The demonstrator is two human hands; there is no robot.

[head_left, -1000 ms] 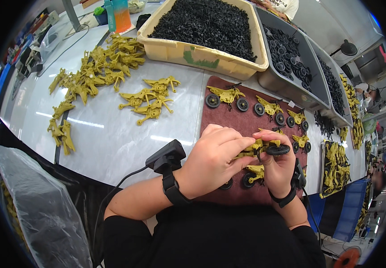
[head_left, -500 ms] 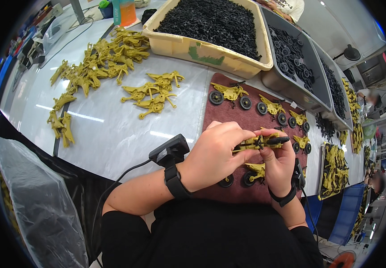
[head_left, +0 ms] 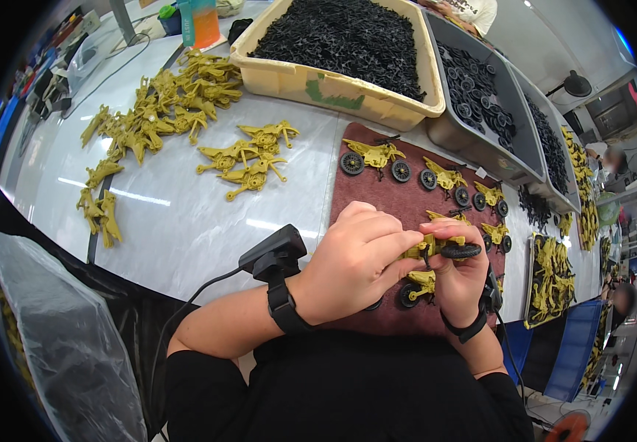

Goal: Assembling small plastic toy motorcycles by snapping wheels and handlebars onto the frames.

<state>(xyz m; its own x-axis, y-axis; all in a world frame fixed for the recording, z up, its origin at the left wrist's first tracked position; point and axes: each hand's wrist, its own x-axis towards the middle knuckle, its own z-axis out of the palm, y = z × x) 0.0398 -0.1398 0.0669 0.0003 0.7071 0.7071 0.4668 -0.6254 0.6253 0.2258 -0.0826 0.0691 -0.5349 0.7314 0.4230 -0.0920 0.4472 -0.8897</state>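
Between my two hands is a yellow toy motorcycle [head_left: 460, 250] with a black wheel, held above a dark red cloth [head_left: 362, 193]. My left hand [head_left: 362, 254] pinches its left end with thumb and fingers. Closed around the wheel end, my right hand [head_left: 460, 283] has its fingers on top and its thumb below. Much of the toy's body is hidden by my fingers. More toy motorcycles [head_left: 374, 154] with black wheels lie in rows on the cloth, some partly covered by my hands.
Loose yellow motorcycle bodies [head_left: 250, 158] lie left of the cloth, with a larger heap [head_left: 160, 110] behind. A cream bin [head_left: 340, 96] of small black parts and a grey bin [head_left: 480, 140] of black wheels stand at the back. A clear plastic bag [head_left: 60, 331] hangs at the left.
The toy motorcycle has turned slightly in my hands, its wheel now lower and more tilted toward me. Both hands keep their grip.
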